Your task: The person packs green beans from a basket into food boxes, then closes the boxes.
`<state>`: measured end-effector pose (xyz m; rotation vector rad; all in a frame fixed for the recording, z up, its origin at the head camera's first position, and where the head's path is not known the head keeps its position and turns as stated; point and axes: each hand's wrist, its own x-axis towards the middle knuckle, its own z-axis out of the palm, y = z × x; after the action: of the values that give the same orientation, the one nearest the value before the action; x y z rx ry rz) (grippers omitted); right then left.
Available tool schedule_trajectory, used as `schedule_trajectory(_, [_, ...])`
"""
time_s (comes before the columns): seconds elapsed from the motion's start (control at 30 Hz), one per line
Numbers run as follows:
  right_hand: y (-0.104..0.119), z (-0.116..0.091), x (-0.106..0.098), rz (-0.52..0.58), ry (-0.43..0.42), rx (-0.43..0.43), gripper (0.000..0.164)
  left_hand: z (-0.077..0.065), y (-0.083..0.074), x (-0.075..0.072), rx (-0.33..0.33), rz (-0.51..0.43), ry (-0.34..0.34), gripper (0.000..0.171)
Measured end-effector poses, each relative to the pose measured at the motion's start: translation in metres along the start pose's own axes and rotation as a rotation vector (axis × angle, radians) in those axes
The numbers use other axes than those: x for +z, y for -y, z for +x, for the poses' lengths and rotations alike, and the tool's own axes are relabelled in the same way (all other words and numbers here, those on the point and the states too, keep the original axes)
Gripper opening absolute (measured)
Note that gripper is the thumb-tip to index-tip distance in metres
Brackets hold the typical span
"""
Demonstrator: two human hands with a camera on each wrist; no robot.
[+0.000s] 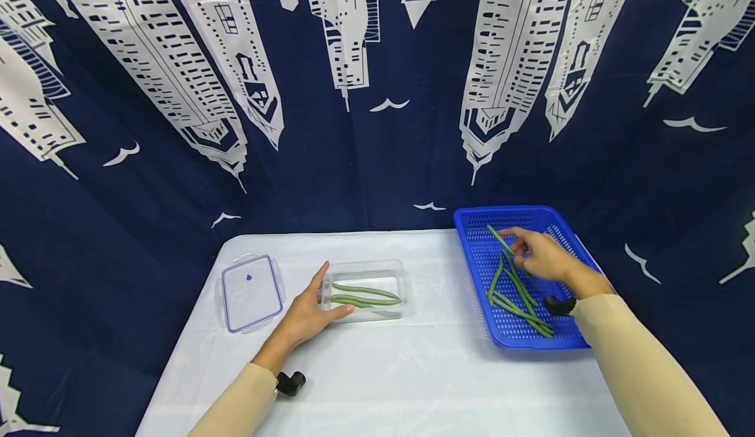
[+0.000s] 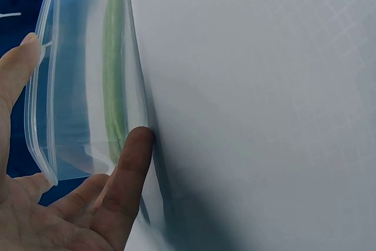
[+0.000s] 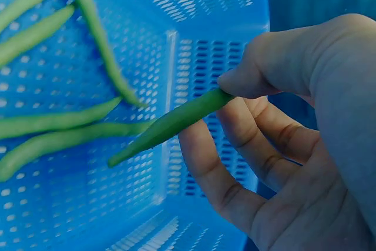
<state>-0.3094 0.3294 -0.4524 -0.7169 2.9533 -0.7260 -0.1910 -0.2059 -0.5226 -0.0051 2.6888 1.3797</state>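
Note:
A clear plastic container [image 1: 386, 268] with a few green beans [image 1: 366, 290] lying in it stands at the middle of the table. My left hand [image 1: 308, 314] holds its left end, the thumb along the near rim and the other fingers about the end wall. In the left wrist view, one fingertip [image 2: 140, 139] touches low on the wall. Over a blue perforated basket [image 1: 501, 341] at the right, my right hand [image 1: 542, 253] pinches one green bean [image 3: 176, 123] by its end between thumb and fingers. Several more beans [image 1: 519, 286] lie on the basket's floor.
To the left of the container lies a clear lid [image 1: 252, 296] with a blue-purple seal. A white cloth [image 1: 413, 384] covers the table. Behind it hangs a dark blue curtain [image 1: 401, 155] printed with white buildings. A small black camera [image 1: 291, 383] sits at the left wrist.

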Motion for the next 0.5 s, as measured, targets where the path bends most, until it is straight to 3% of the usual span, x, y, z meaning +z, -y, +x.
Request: schedule_trajectory(0.5, [0.068, 0.014, -0.009, 0.006, -0.016, -0.081, 0.059, 0.000, 0.000, 0.000, -0.001, -0.024, 0.000, 0.126])
